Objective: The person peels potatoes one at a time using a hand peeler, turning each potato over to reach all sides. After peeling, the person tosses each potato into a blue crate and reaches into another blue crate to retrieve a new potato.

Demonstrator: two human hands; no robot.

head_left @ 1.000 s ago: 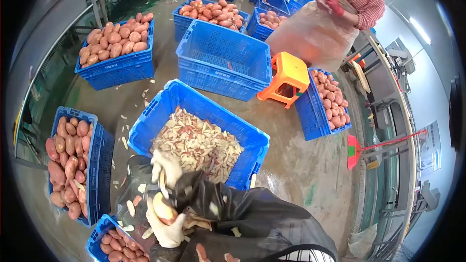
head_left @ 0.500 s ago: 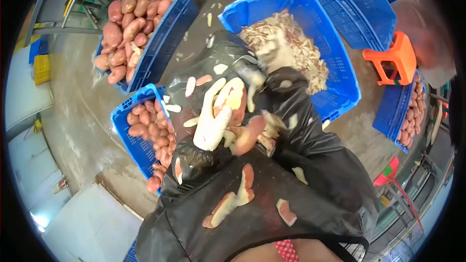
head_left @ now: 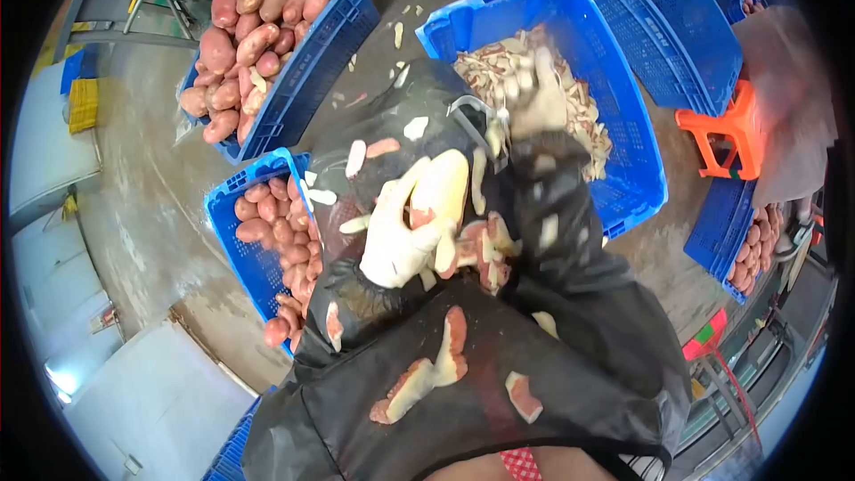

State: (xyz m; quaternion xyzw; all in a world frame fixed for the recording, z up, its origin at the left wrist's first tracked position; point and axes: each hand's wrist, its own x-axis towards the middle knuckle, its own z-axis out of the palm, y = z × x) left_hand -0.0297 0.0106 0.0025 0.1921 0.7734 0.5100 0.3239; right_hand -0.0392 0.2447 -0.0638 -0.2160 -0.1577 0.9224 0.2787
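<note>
My left hand [head_left: 392, 245], in a white glove, is closed around a potato [head_left: 442, 189]. Pale flesh covers most of the potato's visible side, with a patch of red skin near my fingers. My right hand [head_left: 539, 102], gloved and smeared by motion, is beyond the potato, over the peelings crate. Beside its fingers shows the thin metal frame of a peeler [head_left: 476, 110]; the handle is hidden in the hand. Strips of potato peel [head_left: 485, 249] lie in my lap, and more cling to the dark apron [head_left: 356, 401] and sleeves.
A blue crate [head_left: 637, 151] of peelings stands ahead. To the left are a blue crate [head_left: 316, 62] heaped with red potatoes and a smaller potato crate [head_left: 236, 254]. At right are an orange stool [head_left: 735, 129], an upright blue crate [head_left: 668, 31] and a person's blurred, translucent covering [head_left: 788, 98].
My right hand has swung forward and right. A peel strip that was in the air has dropped toward my lap. The potato now shows more bare flesh, still in my left hand.
</note>
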